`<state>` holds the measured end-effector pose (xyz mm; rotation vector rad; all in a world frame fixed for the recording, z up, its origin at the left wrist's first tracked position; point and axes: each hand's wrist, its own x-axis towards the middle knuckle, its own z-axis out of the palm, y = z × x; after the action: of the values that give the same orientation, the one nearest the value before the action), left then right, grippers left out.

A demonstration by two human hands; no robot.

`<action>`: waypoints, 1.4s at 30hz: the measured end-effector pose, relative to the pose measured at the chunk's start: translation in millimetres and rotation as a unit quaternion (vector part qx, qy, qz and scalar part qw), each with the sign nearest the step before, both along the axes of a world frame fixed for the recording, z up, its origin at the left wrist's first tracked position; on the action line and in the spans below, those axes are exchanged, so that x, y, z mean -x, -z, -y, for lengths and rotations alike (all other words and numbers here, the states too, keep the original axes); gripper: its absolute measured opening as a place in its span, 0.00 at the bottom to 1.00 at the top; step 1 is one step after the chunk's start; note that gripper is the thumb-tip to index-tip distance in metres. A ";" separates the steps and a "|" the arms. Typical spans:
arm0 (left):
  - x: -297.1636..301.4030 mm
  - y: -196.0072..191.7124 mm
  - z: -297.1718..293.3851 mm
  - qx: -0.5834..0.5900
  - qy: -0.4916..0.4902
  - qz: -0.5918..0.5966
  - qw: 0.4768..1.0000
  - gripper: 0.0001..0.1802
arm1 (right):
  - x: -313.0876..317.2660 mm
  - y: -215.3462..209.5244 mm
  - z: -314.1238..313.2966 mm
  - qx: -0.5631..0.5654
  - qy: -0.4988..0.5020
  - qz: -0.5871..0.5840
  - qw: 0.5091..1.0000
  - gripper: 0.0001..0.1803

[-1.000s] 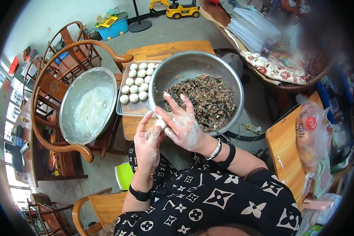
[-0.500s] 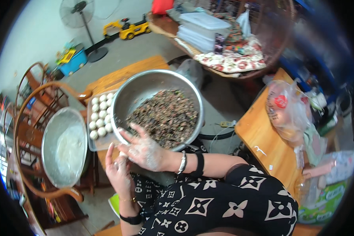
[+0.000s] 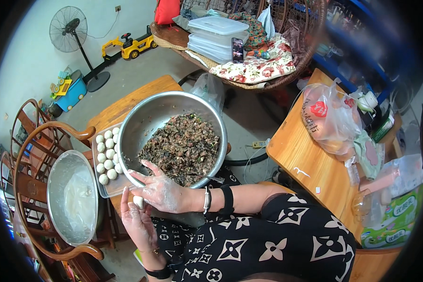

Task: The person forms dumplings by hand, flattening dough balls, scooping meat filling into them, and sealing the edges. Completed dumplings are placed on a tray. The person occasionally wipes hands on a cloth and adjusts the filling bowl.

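Dusted with white flour, my left hand [image 3: 140, 226] and my right hand [image 3: 162, 191] meet in front of a large steel bowl [image 3: 219, 127]. Between them is a small white piece of dough [image 3: 138, 202], with the fingers of both hands closed about it. Two fingers of the right hand stretch out toward the bowl's near rim. The bowl holds dark chopped filling [image 3: 181, 148], and a spoon handle [image 3: 211, 178] shows at its near right side. Left of the bowl, several round white dough balls [image 3: 111, 164] sit in a clear plastic tray [image 3: 127, 186].
A second metal basin [image 3: 56, 202] with white residue rests on a wooden chair [image 3: 47, 129] at left. At right, a wooden table [image 3: 296, 155] carries a plastic bag of round fruit [image 3: 331, 122]. A wicker seat [image 3: 310, 51] at the back holds stacked plastic containers [image 3: 216, 40] and a phone [image 3: 237, 50].
The view has shifted, so the scene sits further left in the picture. Both hands stay together at the near left of the bowl, and the dough piece between them shows more clearly.
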<state>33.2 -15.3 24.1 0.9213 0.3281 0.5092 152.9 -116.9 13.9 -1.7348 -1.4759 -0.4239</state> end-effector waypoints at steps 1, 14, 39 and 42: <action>-1.5 -2.4 0.9 0.013 0.008 0.004 1.000 0.28 | -0.7 1.7 0.5 -0.010 -0.002 -0.017 1.000 0.20; -0.1 6.3 -3.3 0.022 0.037 0.010 0.999 0.26 | 0.7 -3.7 3.2 0.055 0.025 -0.022 0.998 0.24; 3.0 16.0 -9.9 0.012 0.061 0.007 0.998 0.25 | 1.1 -0.8 2.0 0.060 0.002 -0.027 0.998 0.18; -1.0 3.6 -2.6 0.024 0.028 -0.021 0.999 0.25 | 2.2 3.6 -3.5 0.034 0.044 0.009 0.998 0.17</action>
<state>34.1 -12.7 20.5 0.8942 0.3505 0.4290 150.7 -113.4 10.3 -1.8597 -1.4445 -0.4401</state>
